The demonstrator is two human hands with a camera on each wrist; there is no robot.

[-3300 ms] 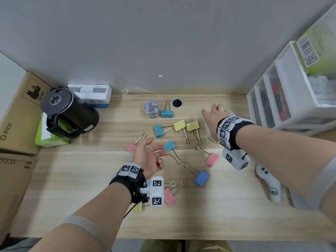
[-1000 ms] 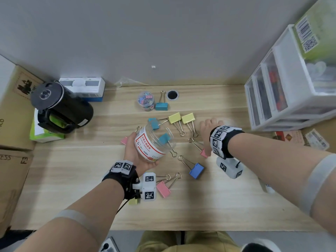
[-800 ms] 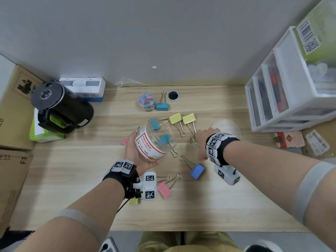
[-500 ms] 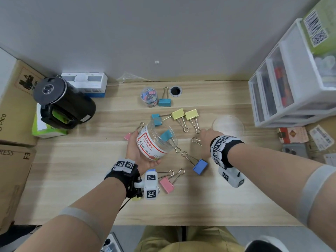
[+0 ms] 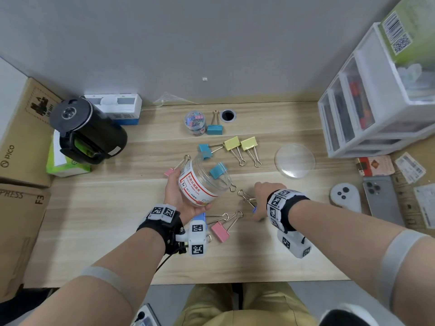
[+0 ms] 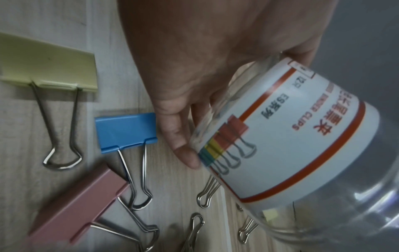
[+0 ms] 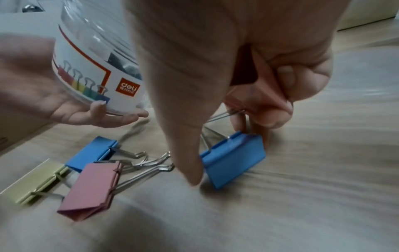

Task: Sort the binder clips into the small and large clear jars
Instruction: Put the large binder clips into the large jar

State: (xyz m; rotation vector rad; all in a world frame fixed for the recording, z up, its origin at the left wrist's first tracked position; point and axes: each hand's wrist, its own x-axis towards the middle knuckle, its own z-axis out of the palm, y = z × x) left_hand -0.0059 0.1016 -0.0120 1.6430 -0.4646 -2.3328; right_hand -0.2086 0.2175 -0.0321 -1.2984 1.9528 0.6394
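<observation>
My left hand [image 5: 179,198] holds the large clear jar [image 5: 200,182] tilted above the desk, mouth pointing away from me; its red-and-white label [image 6: 291,136] shows in the left wrist view. A teal clip [image 5: 217,171] shows through the glass; I cannot tell whether it lies inside. My right hand [image 5: 257,203] keeps a pink clip [image 7: 259,100] tucked in its curled fingers and reaches down onto a blue clip [image 7: 233,158], thumb [image 7: 192,177] beside it. The small jar [image 5: 195,122] of small clips stands at the back.
Loose large clips lie around: two yellow [image 5: 231,143], teal [image 5: 204,148], teal [image 5: 214,129] by the small jar, pink [image 5: 168,172], pink [image 5: 220,231], blue [image 6: 126,131], yellow [image 6: 49,68]. The jar lid [image 5: 294,160] lies right. Drawers [image 5: 353,118] right, black device [image 5: 89,135] left.
The large jar has come into my left hand. My right hand has taken up a pink clip and moved toward me onto the blue clip. The lid now lies uncovered on the desk.
</observation>
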